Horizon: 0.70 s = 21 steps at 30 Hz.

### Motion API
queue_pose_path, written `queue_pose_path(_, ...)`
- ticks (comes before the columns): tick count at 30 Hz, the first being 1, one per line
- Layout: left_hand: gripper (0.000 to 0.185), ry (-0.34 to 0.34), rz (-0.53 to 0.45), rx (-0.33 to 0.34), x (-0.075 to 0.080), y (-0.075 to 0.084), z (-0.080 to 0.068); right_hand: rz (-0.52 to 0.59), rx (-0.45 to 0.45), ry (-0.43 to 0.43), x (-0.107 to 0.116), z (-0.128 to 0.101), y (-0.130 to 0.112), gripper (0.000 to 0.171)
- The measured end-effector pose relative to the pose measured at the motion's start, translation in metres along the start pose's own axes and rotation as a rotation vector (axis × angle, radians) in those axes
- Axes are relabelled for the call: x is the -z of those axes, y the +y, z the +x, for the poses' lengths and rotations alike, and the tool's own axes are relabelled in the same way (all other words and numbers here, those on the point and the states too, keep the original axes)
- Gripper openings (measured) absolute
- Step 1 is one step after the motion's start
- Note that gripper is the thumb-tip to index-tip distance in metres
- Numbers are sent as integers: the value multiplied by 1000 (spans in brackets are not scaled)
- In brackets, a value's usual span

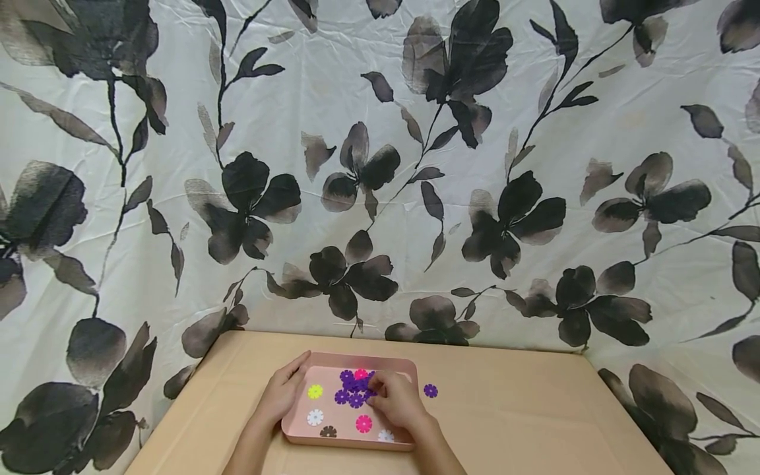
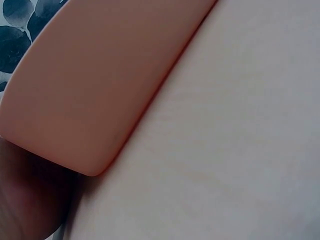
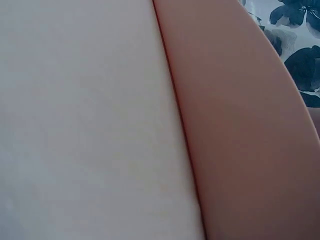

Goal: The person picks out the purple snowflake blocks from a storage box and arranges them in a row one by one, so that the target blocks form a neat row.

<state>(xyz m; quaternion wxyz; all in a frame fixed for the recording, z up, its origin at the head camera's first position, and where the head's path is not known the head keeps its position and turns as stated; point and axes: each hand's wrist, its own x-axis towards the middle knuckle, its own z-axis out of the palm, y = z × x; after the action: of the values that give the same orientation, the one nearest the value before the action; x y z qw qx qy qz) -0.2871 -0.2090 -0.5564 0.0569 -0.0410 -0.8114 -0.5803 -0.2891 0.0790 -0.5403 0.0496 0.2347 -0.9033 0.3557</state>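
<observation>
With the left hand [image 1: 284, 394] resting along the left rim of the shallow pink plastic tray [image 1: 297, 432], the right hand [image 1: 396, 400] curls onto the purple flower-shaped plastic discs [image 1: 351, 389] clustered beneath it, seemingly gathering them, so lifting one cleanly comes next.

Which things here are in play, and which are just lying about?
In play: pink tray, left hand on its left edge, right hand at the purple flower discs.
Lying about: lone purple disc on table; floral cloth.
</observation>
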Motion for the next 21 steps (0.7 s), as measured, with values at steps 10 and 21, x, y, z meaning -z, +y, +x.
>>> queue_pose_path(10,45,6,23,5,0,-2,5,3,-13,-14,-1,2,1,15)
queue_pose_path(21,46,0,22,-10,1,-3,7,45,0,-56,3,3,1,12)
